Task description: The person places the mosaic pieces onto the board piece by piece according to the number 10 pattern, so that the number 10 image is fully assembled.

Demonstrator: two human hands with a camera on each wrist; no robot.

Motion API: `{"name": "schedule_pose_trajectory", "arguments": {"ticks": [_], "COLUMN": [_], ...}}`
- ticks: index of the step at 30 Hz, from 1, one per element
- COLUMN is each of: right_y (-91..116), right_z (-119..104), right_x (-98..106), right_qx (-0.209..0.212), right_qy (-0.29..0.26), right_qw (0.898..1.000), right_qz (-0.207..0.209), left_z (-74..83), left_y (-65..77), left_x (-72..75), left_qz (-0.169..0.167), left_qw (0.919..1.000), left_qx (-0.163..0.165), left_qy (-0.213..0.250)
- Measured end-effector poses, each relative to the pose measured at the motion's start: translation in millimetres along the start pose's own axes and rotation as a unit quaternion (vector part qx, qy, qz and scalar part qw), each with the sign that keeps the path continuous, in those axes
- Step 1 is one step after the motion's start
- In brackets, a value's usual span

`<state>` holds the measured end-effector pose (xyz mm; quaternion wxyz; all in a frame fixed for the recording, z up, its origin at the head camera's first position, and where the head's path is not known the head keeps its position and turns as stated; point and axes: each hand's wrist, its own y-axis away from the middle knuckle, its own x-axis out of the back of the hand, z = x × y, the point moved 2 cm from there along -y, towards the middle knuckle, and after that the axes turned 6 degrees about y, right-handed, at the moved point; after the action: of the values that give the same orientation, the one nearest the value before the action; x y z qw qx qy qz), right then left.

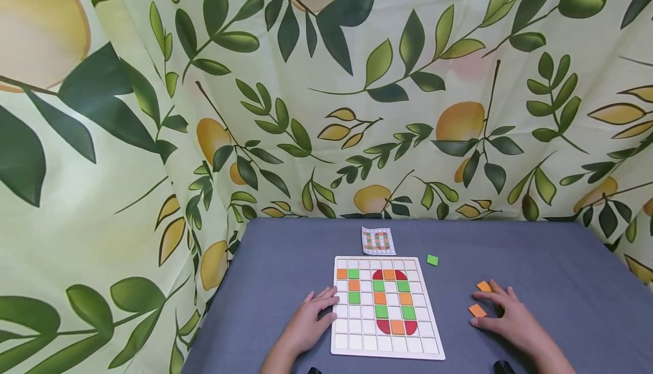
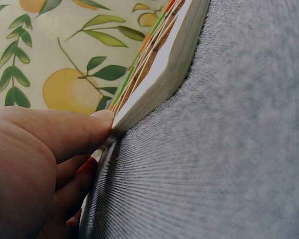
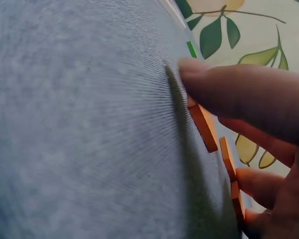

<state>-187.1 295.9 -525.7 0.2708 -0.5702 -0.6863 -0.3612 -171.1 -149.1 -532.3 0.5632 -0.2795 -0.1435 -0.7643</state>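
A white grid board point(image 1: 352, 341) lies on the table, with several red, green and orange tiles set in its squares. My left hand point(image 1: 309, 318) rests beside the board, its thumb and fingertips touching the left edge; the left wrist view shows the thumb point(image 2: 84, 130) against the board's side point(image 2: 162, 74). On the right, my right hand point(image 1: 510, 316) is spread low over loose orange tiles. One orange tile point(image 1: 478, 310) lies near the thumb, and another orange tile point(image 1: 484, 287) is by the fingertips. In the right wrist view, fingertips touch orange tiles point(image 3: 228, 158), partly hidden by the hand.
Behind the board lies a small printed card point(image 1: 378, 241) with a coloured grid pattern. A loose green tile point(image 1: 432, 260) sits off the board's far right corner. The grey cloth-covered table point(image 1: 285, 266) meets a leaf-and-fruit patterned curtain point(image 1: 336, 164) at the back and left.
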Motion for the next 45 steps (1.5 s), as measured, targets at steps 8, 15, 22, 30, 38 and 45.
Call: {"name": "schedule_pose_trajectory", "arguments": {"ticks": [8,15,22,30,38,45], "right_y": [0.1,0.9,1.2,5.4,4.9,9.7], "right_z": [-2.8,-0.1,3.3,4.5,7.9,9.4], "right_x": [0.5,1.0,1.8,0.6,-0.6,-2.1], "right_qx": [0.026,0.015,-0.003,0.001,-0.007,0.014], "right_qy": [-0.03,-0.035,-0.033,-0.013,-0.019,-0.034], "right_qw": [0.999,0.999,0.999,1.0,1.0,0.999], "right_qz": [-0.022,-0.034,-0.036,0.0,0.007,0.025], "left_z": [-0.1,0.3,-1.4,-0.5,1.0,1.6], "left_y": [-1.5,-1.7,-1.7,-1.3,-0.5,0.7], "left_x": [1.4,2.0,2.0,1.9,0.3,-1.8], "left_qz": [0.002,0.0,0.001,0.002,0.004,0.024], "left_qw": [1.0,1.0,1.0,1.0,0.9998,0.9984], "left_qx": [0.005,0.005,0.007,0.004,-0.004,-0.024], "left_qy": [0.004,-0.002,-0.004,-0.004,-0.02,-0.045]}}
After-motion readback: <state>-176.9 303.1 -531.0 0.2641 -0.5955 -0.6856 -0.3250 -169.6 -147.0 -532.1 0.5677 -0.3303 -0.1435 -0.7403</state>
